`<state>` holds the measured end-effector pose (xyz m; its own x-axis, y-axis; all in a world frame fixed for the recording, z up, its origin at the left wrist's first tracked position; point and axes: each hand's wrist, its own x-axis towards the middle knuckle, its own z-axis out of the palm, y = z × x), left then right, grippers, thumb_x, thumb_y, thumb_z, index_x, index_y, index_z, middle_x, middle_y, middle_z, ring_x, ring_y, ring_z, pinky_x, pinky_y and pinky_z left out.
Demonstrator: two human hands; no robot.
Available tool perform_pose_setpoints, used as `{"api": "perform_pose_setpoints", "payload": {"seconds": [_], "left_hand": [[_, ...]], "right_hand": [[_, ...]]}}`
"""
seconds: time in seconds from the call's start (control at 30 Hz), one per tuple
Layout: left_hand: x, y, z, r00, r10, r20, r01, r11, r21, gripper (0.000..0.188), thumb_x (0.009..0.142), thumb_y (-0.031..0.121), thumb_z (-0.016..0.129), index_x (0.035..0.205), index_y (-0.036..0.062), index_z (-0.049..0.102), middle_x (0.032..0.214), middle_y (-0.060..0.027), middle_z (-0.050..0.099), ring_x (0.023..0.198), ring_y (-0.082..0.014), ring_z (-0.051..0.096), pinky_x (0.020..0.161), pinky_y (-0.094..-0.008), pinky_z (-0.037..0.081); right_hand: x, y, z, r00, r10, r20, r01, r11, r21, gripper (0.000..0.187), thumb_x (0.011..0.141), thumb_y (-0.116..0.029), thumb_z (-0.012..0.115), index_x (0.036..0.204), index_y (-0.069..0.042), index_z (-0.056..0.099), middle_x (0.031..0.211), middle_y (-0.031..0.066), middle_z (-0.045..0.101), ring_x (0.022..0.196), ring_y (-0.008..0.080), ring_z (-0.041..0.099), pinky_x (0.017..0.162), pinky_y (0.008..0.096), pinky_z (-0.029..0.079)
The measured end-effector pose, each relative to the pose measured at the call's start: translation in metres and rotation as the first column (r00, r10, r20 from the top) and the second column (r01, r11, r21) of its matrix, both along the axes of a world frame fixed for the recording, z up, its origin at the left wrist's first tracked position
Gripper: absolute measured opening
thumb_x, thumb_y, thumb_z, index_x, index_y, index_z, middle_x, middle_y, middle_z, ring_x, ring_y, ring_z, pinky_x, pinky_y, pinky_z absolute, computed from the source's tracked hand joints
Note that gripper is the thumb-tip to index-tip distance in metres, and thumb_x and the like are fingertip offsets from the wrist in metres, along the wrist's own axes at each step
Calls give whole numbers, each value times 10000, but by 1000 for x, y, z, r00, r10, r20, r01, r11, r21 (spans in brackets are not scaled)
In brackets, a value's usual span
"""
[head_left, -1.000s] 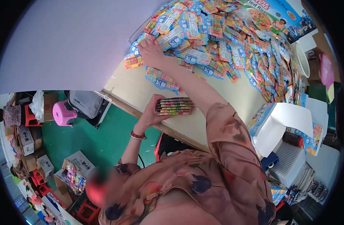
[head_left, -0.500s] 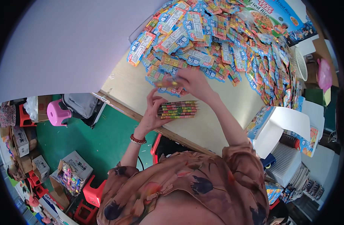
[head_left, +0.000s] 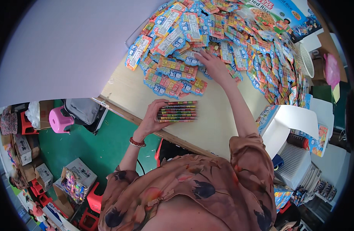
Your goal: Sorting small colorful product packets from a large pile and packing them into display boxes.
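Observation:
My left hand (head_left: 149, 118) grips a stack of candy packs (head_left: 179, 111) at its left end. The packs stand on edge side by side, showing thin multicoloured edges, close to the table's near edge. Over the big pile my right hand (head_left: 214, 67) reaches with its fingers stretched out, the tips at a pack lying face down (head_left: 187, 57). Nothing is visibly held in it. Flat packs with blue wavy borders and rows of coloured candy make up the pile; one candy pack (head_left: 163, 84) lies between the pile and the stack.
An opened white carton (head_left: 290, 119) stands at the table's right side, near a white plastic basket (head_left: 306, 61). A large printed box (head_left: 281, 15) is behind the pile. On the green floor at left are a pink stool (head_left: 61, 119) and a box of wrapped sweets (head_left: 74, 186).
The pack that my right hand held has joined the stack in my left hand. My right hand has moved away, up and right onto the pile. My left fingers have closed along the stack.

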<state>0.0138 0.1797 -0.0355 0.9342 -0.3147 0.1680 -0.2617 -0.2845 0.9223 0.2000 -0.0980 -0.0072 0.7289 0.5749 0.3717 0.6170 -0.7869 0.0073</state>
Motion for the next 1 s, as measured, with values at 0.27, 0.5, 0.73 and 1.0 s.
{"api": "perform_pose_setpoints", "payload": {"seconds": [0.27, 0.5, 0.73, 1.0], "left_hand": [[-8, -3, -3, 996, 0, -84, -9, 994, -105, 1148, 604, 115, 876, 1487, 70, 143, 1268, -136, 488, 1160, -292, 496, 948, -387, 457], [-2, 4, 10, 999, -29, -42, 34, 992, 121, 885, 548, 211, 882, 1306, 103, 437, 1252, -125, 482, 1189, -333, 433, 1039, -421, 340], [1, 0, 9, 999, -38, -34, 41, 994, 104, 846, 551, 197, 877, 1269, 94, 443, 1226, -119, 497, 1158, -330, 449, 999, -420, 362], [1, 2, 9, 999, -37, 34, 32, 991, 127, 846, 557, 210, 869, 1276, 101, 438, 1230, -117, 503, 1153, -325, 461, 986, -415, 361]], "right_hand": [[-85, -10, -4, 683, 390, -618, 194, 718, 668, 247, 850, 23, 552, 1076, -42, 628, 1073, 106, 645, 1015, 247, 619, 855, 341, 489], [-84, 11, 20, 474, 362, -803, 74, 892, 446, 237, 905, -213, 583, 1062, -43, 635, 1061, 102, 620, 1078, 272, 542, 950, 359, 410], [-15, 51, -2, 938, -59, -340, 123, 978, 171, 488, 809, -290, 692, 1203, -62, 517, 1089, 134, 606, 1092, 280, 549, 899, 365, 428], [-35, 28, 20, 617, 249, -746, 336, 775, 536, 382, 788, -189, 731, 1093, -33, 562, 935, 50, 594, 838, 135, 568, 742, 281, 464]]}}
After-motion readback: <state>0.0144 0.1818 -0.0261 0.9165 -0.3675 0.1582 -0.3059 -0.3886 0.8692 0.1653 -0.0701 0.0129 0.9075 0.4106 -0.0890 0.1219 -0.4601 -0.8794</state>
